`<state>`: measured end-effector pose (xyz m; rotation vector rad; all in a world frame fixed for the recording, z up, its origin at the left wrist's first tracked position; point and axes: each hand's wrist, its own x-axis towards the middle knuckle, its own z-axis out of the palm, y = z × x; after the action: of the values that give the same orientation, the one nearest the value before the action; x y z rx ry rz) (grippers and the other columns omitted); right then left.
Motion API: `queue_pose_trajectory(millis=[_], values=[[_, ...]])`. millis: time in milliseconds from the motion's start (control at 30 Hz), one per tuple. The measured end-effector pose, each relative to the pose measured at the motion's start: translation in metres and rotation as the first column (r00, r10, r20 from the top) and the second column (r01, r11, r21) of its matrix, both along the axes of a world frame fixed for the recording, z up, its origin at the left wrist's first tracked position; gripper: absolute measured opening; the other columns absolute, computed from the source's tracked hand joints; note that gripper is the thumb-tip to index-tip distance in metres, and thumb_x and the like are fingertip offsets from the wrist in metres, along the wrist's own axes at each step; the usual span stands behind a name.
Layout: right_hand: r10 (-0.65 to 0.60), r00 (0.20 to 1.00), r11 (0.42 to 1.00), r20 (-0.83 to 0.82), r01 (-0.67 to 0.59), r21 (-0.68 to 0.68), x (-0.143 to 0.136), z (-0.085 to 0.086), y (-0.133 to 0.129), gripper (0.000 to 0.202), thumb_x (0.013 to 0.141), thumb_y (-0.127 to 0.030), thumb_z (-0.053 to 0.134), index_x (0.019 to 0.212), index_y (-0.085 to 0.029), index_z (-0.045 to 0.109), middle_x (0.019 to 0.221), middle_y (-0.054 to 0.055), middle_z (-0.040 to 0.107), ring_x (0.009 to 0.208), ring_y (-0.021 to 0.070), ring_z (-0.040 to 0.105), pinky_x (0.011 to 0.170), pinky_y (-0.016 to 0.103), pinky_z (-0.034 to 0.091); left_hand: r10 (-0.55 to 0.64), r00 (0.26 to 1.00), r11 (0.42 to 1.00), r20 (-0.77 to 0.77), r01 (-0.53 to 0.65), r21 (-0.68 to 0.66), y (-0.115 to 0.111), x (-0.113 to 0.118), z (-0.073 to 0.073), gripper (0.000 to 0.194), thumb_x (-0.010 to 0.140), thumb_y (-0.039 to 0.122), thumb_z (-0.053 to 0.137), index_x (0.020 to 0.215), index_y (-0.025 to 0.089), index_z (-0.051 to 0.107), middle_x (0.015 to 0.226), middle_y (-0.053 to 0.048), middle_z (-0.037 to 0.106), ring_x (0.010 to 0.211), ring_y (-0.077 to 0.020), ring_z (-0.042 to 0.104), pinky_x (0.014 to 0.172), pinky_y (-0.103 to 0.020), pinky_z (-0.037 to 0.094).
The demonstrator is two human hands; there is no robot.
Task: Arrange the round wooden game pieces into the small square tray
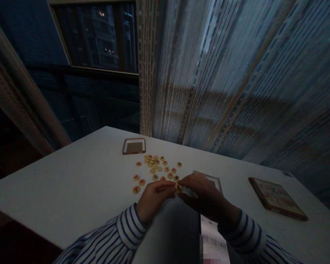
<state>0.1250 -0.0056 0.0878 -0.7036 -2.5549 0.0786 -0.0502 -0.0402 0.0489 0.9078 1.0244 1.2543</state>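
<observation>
Xiangqi piece [178, 188] at your fingertips, black character facing you

The piece is a small, round, pale yellowish disc, its dark marking standing out against the plain face. You have it just on the near side of the scattered pieces, close to the middle of your view. Your left hand [155, 198] pinches its left side between thumb and fingers. Your right hand [209, 194] curves in from the other side, thumb and forefinger parted around the edge; you cannot tell how firmly they press it.

Beyond your fingers, loose xiangqi pieces [136, 189] lie on the white table [99, 190]. Some show red characters, some black, others blank faces, and several overlap in a small heap. A shallow square tray [134, 148] sits behind them to the left. A pale-edged frame [217, 182] is partly hidden behind your right hand, and a flat box with a printed top [277, 198] lies farther right. Below your right wrist, a lit phone [213, 238] shows digits. A string curtain [198, 91] hangs past the table, beside a window [99, 40].
</observation>
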Motion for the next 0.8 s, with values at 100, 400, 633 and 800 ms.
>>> queue_pose_trajectory(millis=[100,400,633,800], values=[[0.002,1.0,1.0,-0.016,-0.002,-0.01,0.005,0.0,-0.003,0.022,0.08,-0.027,0.054,0.1,-0.02,0.055,0.089,0.005,0.064,0.08,0.0168,0.055,0.07,0.03,0.038,-0.002,1.0,1.0,-0.006,0.003,0.011,-0.001,0.006,-0.001,0.028,0.055,0.031,0.075,0.076,0.013,0.069,0.07,-0.005,0.07,0.063,-0.0136,0.06,0.067,-0.028,0.048],[-0.019,0.999,1.0,-0.044,0.02,0.022,0.017,0.0,-0.001,0.022,0.08,-0.027,0.054,0.1,-0.018,0.057,0.089,0.006,0.064,0.083,0.0168,0.056,0.075,0.031,0.04,0.028,0.995,0.999,-0.093,-0.024,0.046,-0.003,0.015,0.008,0.028,0.057,0.032,0.073,0.078,0.013,0.07,0.073,-0.005,0.07,0.063,-0.0137,0.06,0.067,-0.028,0.048],[-0.114,0.991,0.993,-0.065,0.114,-0.001,0.033,0.004,0.008,0.024,0.078,-0.027,0.055,0.099,-0.017,0.059,0.091,0.008,0.065,0.085,0.0186,0.057,0.074,0.032,0.042,0.098,0.959,0.991,-0.267,-0.07,0.111,0.001,0.018,0.01,0.025,0.062,0.032,0.068,0.079,0.014,0.069,0.075,-0.006,0.07,0.068,-0.0159,0.061,0.07,-0.03,0.049],[-0.175,0.982,0.985,-0.074,0.175,-0.009,0.048,0.013,0.015,0.023,0.077,-0.025,0.057,0.097,-0.015,0.06,0.087,0.008,0.066,0.081,0.0184,0.059,0.072,0.032,0.043,0.113,0.927,0.983,-0.357,-0.053,0.173,0.009,0.028,0.012,0.024,0.064,0.029,0.065,0.083,0.014,0.067,0.088,-0.007,0.069,0.081,-0.0186,0.062,0.078,-0.032,0.047]])
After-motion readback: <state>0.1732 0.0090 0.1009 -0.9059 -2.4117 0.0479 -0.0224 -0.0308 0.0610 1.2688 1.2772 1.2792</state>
